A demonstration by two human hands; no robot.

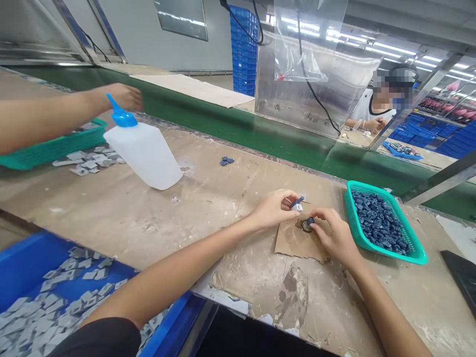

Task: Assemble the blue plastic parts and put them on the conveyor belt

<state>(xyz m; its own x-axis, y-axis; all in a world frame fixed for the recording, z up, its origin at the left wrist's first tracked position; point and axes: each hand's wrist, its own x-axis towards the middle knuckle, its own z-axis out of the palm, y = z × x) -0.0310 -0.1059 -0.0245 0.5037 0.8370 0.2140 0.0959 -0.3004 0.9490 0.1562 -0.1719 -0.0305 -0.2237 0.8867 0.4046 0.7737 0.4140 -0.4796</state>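
My left hand (pixel 278 207) pinches a small white block (pixel 298 207) with a dark blue part (pixel 296 201) along its top. My right hand (pixel 332 232) has thumb and forefinger closed on a small dark blue piece (pixel 310 221). That piece touches or sits just above a little round dish (pixel 306 226), whose contents I cannot make out. Under the dish lies a torn piece of brown cardboard (pixel 293 242). Right of my right hand stands a green basket (pixel 357 233) full of dark blue pieces (pixel 381 223).
A white squeeze bottle (pixel 147 153) with a blue nozzle leans at the left. Beside it are grey-white pieces (pixel 94 161), a green tray (pixel 55 148) and another person's arm (pixel 67 111). A blue bin (pixel 22 253) holds many pieces. Across the green belt (pixel 208 119) sits a co-worker (pixel 386 99).
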